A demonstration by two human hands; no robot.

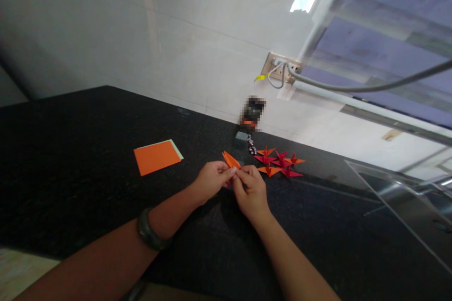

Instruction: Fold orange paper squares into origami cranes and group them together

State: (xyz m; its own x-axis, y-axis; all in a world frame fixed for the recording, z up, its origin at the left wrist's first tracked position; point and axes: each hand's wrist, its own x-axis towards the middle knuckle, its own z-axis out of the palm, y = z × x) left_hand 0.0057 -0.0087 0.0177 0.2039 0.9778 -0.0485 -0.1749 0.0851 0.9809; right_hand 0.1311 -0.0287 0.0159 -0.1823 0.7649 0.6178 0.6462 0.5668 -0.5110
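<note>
Left hand (pixel 212 179) and right hand (pixel 251 190) meet, seemingly pinching folded orange paper (pixel 231 160) between them.

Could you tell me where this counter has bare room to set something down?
The counter is bare left of the orange paper stack, between that stack and the left hand, and between the paper cranes and the sink. Beyond the right hand, cranes and a grey box crowd it.

About eight paper cranes (pixel 280 163), two paper sheets (pixel 156 157).

orange folded paper (pixel 231 159), pointed, pinched between fingertips
</note>
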